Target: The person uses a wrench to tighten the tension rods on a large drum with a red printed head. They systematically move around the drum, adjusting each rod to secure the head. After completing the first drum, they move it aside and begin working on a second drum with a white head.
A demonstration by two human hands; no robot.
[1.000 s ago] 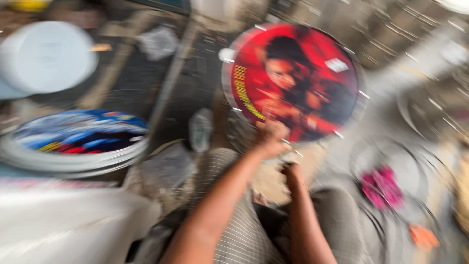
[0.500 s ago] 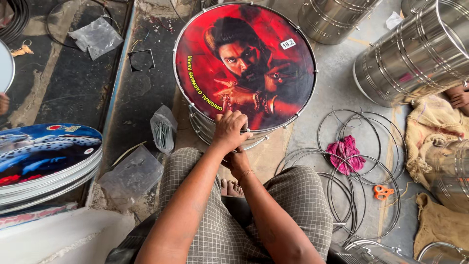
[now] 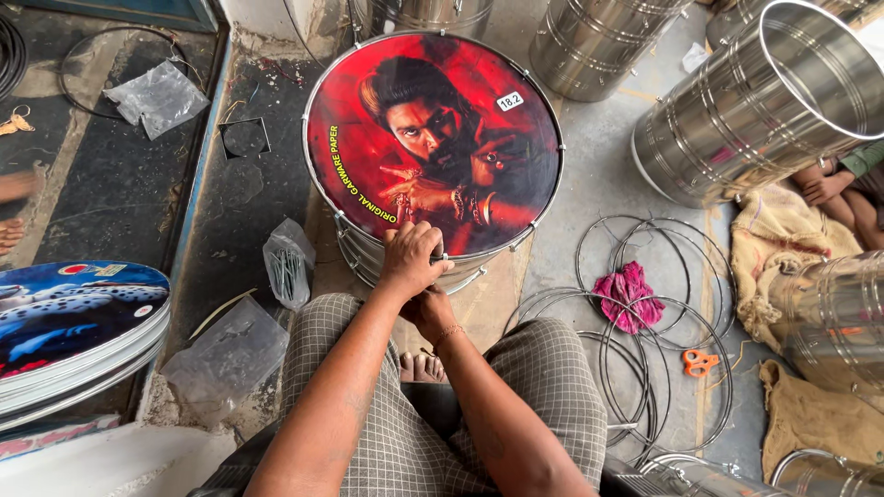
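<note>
Workshop floor, seen from my head camera: drum (image 3: 433, 147) with red printed head stands just before my knees. My left hand (image 3: 412, 260) is clenched at its near rim; right hand (image 3: 429, 311), beneath, unclear. Steel shell looks stiff, skin puncturable; I'd hold the rim.

Floor (image 3: 599, 184): grey concrete, with a darker strip at left.
On it: red-headed drum (image 3: 433, 138), steel drum shells (image 3: 755, 110), wire hoops (image 3: 645, 304) under a pink rag (image 3: 628, 293), orange scissors (image 3: 700, 362), plastic bags (image 3: 161, 97), burlap sacks (image 3: 783, 239), stacked printed drumheads (image 3: 74, 322); one bag (image 3: 288, 267) possibly holds small rods.
</note>
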